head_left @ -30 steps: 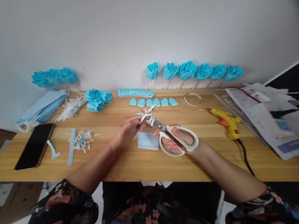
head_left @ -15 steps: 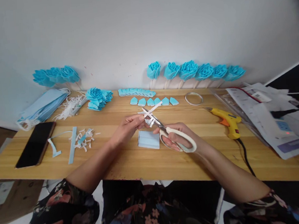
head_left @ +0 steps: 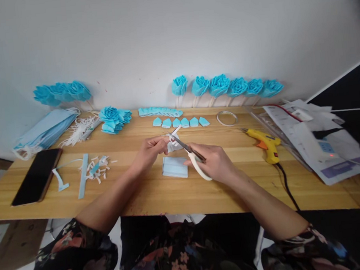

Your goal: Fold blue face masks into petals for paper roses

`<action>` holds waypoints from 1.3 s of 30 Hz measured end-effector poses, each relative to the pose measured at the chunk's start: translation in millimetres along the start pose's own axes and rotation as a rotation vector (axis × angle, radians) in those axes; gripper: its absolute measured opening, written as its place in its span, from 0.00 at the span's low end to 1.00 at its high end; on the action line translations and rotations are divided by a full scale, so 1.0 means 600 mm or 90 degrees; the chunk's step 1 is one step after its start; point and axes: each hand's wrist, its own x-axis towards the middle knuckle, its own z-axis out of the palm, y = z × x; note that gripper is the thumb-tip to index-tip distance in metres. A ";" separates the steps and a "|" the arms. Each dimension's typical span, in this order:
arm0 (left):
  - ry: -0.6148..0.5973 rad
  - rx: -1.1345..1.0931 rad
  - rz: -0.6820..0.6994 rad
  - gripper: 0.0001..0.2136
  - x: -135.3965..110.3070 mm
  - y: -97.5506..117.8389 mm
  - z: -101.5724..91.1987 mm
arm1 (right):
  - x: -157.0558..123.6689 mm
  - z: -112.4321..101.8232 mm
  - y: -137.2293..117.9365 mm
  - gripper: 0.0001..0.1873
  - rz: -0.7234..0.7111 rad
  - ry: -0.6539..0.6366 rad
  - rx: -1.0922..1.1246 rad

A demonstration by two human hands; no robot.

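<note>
My right hand point(head_left: 215, 163) grips white-handled scissors point(head_left: 191, 155), their blades pointing up and left toward the other hand. My left hand point(head_left: 149, 150) pinches a small bundle of white strips point(head_left: 174, 139) right at the blade tips. A folded light-blue mask piece point(head_left: 174, 167) lies flat on the wooden table point(head_left: 160, 192) just below both hands.
Cut blue petals point(head_left: 180, 122) lie in a row behind the hands, with blue paper roses point(head_left: 226, 86) along the wall. A yellow glue gun point(head_left: 263, 144) and papers point(head_left: 310, 139) are at the right. A phone point(head_left: 35, 175), scraps point(head_left: 90, 169) and stacked masks point(head_left: 44, 131) are at the left.
The scissors have turned over and closed, so the handle loops are now hidden under my right hand. The strips have shifted closer to my left fingers. The view moved slightly right.
</note>
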 end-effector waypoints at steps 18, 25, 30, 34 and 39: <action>-0.211 -0.258 -0.134 0.25 0.010 0.034 0.005 | 0.011 -0.018 0.018 0.28 0.144 -0.151 0.288; -0.262 -0.253 -0.198 0.19 0.007 0.088 -0.018 | 0.010 -0.024 0.010 0.32 0.216 -0.269 0.385; -0.253 -0.106 -0.166 0.14 0.007 0.113 -0.019 | 0.010 -0.031 -0.017 0.30 0.165 -0.255 0.294; -0.178 0.008 -0.118 0.15 0.023 0.130 -0.012 | -0.020 -0.011 -0.059 0.18 -0.019 -0.174 0.081; -0.115 0.128 -0.014 0.15 0.055 0.166 -0.007 | -0.080 -0.026 -0.061 0.18 -0.011 -0.151 0.080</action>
